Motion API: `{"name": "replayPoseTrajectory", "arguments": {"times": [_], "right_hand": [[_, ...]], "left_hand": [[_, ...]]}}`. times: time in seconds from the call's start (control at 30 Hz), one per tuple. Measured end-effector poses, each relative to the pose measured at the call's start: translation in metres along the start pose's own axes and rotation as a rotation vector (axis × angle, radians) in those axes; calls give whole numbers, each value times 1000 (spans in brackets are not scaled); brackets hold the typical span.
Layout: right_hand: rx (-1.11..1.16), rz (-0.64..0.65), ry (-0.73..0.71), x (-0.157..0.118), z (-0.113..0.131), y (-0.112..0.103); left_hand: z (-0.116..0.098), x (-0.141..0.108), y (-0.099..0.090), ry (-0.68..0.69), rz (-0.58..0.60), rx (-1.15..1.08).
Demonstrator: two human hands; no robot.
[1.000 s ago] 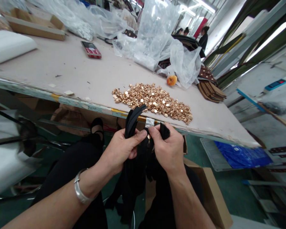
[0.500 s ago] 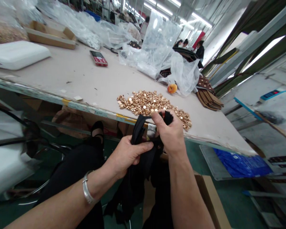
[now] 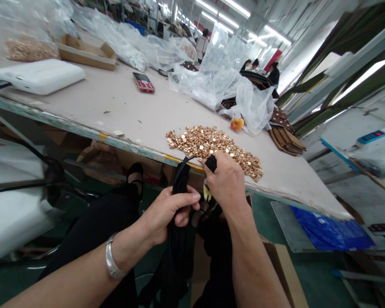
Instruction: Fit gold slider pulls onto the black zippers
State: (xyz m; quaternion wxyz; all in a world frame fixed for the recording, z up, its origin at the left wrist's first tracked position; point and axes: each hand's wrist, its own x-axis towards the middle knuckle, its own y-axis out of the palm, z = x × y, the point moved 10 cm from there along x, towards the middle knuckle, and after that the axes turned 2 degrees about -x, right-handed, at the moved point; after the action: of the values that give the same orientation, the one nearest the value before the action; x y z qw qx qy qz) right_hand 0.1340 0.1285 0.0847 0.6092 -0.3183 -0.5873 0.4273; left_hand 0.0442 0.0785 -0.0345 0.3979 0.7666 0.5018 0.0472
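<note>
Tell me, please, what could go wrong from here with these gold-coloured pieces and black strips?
The gold-coloured pieces lie heaped near the front edge of the table, beside the right hand, so a brush might spill some. The black strips hang below the left hand and could tangle or slip.

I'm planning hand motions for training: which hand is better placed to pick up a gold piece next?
Probably the right hand: it appears closer to the gold pieces than the left hand. Both hold black cloth, so neither is free.

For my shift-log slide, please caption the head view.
Left hand and right hand grip black strips near gold-coloured pieces heaped on a table.
</note>
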Motion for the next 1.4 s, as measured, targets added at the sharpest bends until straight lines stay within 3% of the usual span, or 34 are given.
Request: {"name": "replayPoseTrajectory", "arguments": {"times": [0.07, 0.17, 0.3, 0.47, 0.7, 0.77, 0.97, 1.13, 1.4], "right_hand": [[44, -45, -34, -2, 2, -4], [288, -117, -64, -15, -2, -18], [533, -68, -63, -45, -10, -31], [560, 42, -86, -76, -4, -32], [543, -4, -108, -81, 4, -32], [573, -11, -57, -79, 0, -29], [899, 81, 321, -73, -30, 8], [1002, 47, 330, -75, -30, 6], [1122, 90, 320, -84, -10, -5]], "left_hand": [[1, -1, 2, -15, 29, -50], [4, -1, 4, -30, 53, -104], [6, -1, 4, -40, 59, -126], [6, 0, 1, -27, 35, -84], [12, 0, 1, -54, 48, -64], [13, -1, 1, -67, 63, -74], [17, -7, 14, -126, 197, -120], [20, -13, 24, -169, 277, -96], [28, -15, 34, -174, 331, 23]]}}
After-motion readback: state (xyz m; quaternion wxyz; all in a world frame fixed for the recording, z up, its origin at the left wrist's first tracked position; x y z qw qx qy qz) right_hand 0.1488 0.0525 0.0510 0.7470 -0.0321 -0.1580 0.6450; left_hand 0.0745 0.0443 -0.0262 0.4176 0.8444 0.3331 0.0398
